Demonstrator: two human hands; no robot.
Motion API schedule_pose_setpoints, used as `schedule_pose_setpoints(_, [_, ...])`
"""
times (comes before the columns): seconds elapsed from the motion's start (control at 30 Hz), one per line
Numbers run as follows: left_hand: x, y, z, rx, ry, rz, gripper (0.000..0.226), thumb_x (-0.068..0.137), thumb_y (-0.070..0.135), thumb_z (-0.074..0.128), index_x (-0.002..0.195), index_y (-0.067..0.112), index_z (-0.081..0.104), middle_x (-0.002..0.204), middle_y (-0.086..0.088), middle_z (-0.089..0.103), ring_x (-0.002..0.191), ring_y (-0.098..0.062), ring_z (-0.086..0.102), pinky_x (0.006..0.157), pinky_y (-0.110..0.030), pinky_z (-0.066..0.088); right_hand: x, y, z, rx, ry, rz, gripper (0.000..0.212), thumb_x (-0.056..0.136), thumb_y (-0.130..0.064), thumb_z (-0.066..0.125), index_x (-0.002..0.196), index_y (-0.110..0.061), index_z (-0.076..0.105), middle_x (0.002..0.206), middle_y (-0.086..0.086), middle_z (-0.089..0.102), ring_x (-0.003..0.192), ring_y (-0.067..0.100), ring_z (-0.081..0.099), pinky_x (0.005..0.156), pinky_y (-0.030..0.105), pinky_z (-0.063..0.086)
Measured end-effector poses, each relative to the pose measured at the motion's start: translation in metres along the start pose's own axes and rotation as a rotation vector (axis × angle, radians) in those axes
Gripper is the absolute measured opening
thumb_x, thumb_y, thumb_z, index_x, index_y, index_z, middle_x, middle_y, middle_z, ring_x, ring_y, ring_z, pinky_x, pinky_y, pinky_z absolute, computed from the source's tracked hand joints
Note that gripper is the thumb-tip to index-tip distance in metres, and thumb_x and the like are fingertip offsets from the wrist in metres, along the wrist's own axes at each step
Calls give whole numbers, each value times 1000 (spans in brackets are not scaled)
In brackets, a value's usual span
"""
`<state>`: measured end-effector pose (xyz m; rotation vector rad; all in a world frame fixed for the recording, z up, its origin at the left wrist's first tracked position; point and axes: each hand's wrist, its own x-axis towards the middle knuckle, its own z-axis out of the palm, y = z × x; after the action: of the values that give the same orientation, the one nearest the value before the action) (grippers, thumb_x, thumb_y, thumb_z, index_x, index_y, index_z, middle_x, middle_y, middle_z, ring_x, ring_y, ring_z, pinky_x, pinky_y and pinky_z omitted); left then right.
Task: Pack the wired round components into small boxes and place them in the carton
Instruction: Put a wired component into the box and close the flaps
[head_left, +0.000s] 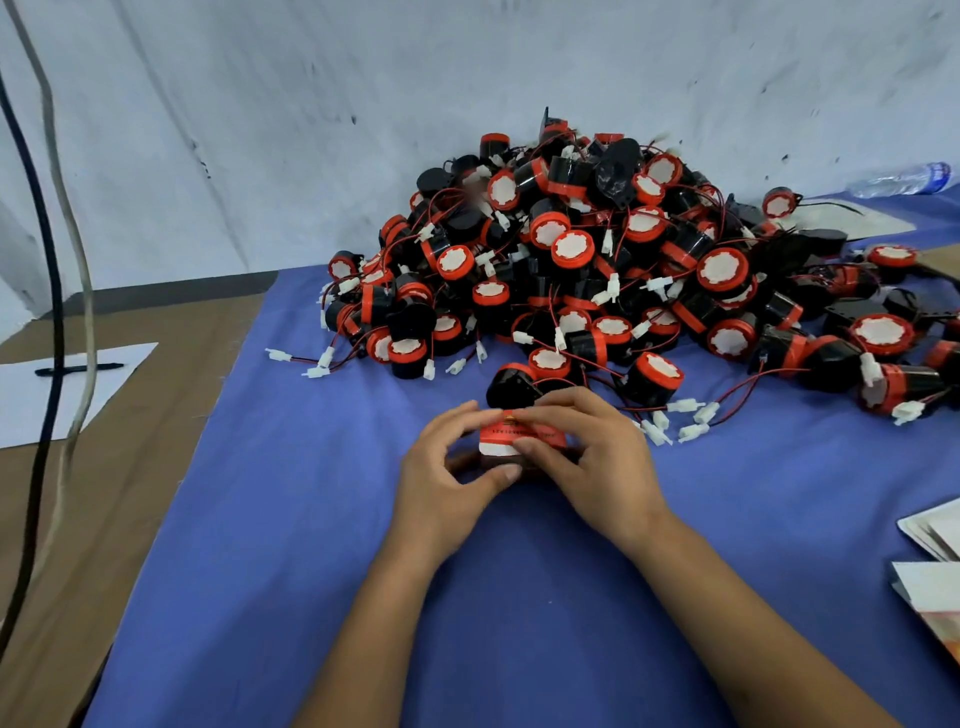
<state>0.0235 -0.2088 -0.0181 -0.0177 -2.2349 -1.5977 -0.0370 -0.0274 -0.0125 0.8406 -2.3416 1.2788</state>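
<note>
A big heap of black-and-red round components (613, 260) with red wires and white plugs lies at the back of the blue cloth (291, 519). In front of the heap, both hands hold a small red-and-white box (501, 435) on the cloth. My left hand (452, 478) grips its left side, thumb against the front. My right hand (587, 457) curls over its top and right side. Most of the box is hidden by my fingers. No carton is in view.
Flat stacked small boxes (935, 571) lie at the right edge. A white sheet with a black pen (78, 369) sits on the brown tabletop at left. Two cables (47, 312) hang down at the far left. A plastic bottle (904, 179) lies at the back right.
</note>
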Motion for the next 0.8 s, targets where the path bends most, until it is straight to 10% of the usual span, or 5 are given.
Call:
schedule_pose_setpoints(0.47, [8, -4, -14, -199, -32, -18, 23, 88, -6, 75, 100, 12, 83, 127, 2, 74, 124, -13, 66, 99, -32, 57, 4, 1, -5, -29, -126, -35, 23, 97, -23, 70, 118, -22, 79, 124, -8, 65, 113, 8, 62, 94, 30, 53])
schedule_pose_setpoints(0.8, [-1, 10, -2, 510, 113, 462, 20, 82, 2, 84, 100, 10, 83, 106, 1, 78, 101, -17, 70, 90, -31, 58, -6, -7, 5, -234, 70, -212, 12, 92, -16, 77, 103, -13, 82, 106, -4, 74, 112, 22, 61, 88, 34, 55])
